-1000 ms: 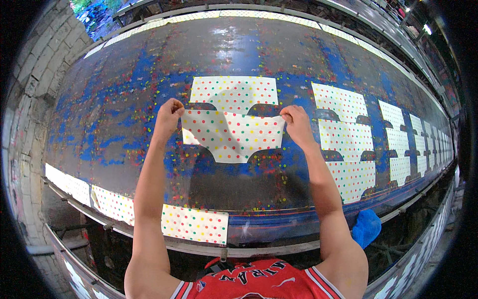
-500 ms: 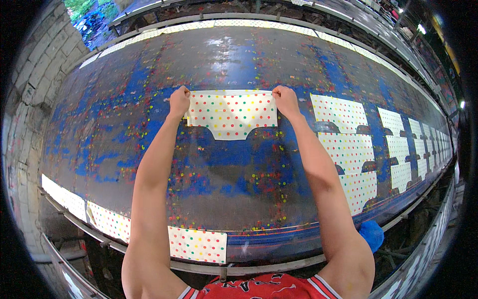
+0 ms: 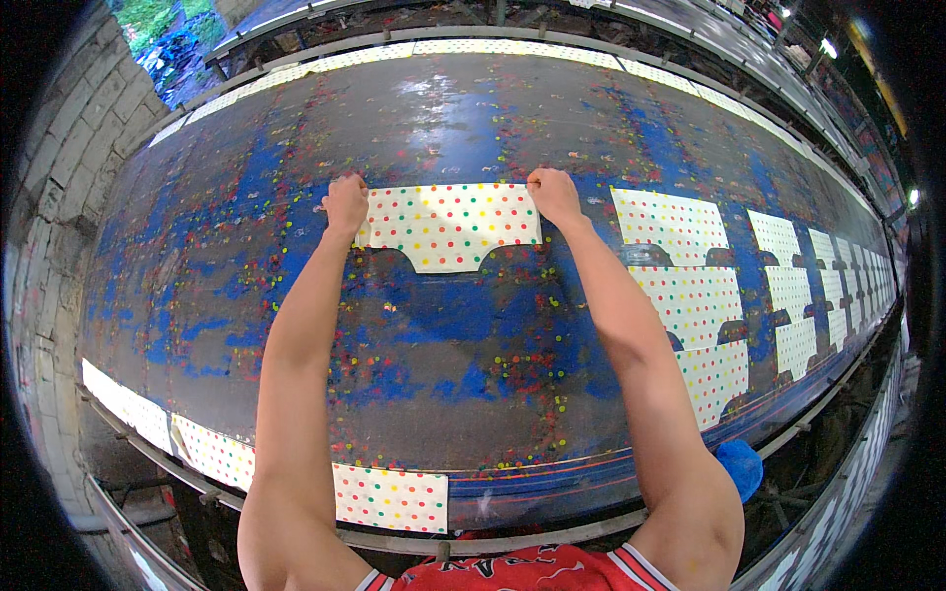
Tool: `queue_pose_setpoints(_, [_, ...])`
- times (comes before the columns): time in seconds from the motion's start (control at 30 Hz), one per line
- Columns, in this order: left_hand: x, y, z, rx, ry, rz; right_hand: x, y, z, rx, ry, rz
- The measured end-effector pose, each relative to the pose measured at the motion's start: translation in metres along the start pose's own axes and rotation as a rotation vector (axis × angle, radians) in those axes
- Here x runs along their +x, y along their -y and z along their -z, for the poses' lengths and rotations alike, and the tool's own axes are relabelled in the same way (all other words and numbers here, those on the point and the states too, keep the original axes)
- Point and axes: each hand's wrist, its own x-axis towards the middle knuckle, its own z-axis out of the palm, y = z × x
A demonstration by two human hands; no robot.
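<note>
Stretched between my hands is a white fabric panel (image 3: 448,225) with coloured polka dots, cut like a pair of briefs, its narrow part toward me. My left hand (image 3: 346,205) is closed at its upper left corner. At the upper right corner my right hand (image 3: 557,196) pinches the edge. The panel looks nearly flat against the long, paint-stained table (image 3: 443,355). Fingertips of both hands are partly hidden.
To the right, dotted panels (image 3: 670,227) lie in several rows along the table. Dotted strips line the far edge, and another dotted strip (image 3: 389,495) lies along the near edge. A blue rounded object (image 3: 739,470) sits by my right arm. A block wall (image 3: 74,197) stands left.
Both hands have shifted slightly left with the panel. Its upper edge, curled before, now looks flatter, with a further row of dots showing.
</note>
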Motion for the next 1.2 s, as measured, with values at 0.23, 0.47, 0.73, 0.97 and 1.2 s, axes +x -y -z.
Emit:
queue_pose_setpoints(0.23, [-0.005, -0.006, 0.012, -0.324, 0.110, 0.143, 0.000, -0.002, -0.012, -0.129, -0.059, 0.010])
queue_pose_setpoints(0.47, [-0.076, -0.036, 0.103, -0.783, -0.021, 0.020, -0.013, 0.031, 0.021, 0.052, 0.030, -0.033])
queue_pose_setpoints(0.73, [-0.160, -0.033, 0.210, -1.010, -0.061, 0.076, -0.107, 0.108, 0.150, 0.409, -0.169, 0.024])
queue_pose_setpoints(0.97, [-0.230, -0.049, 0.282, -0.986, -0.198, -0.019, -0.219, 0.157, 0.245, 0.419, -0.374, 0.108])
queue_pose_setpoints(1.2, [-0.331, -0.068, 0.306, -0.970, -0.204, -0.048, -0.364, 0.177, 0.279, 0.247, -0.329, 0.025])
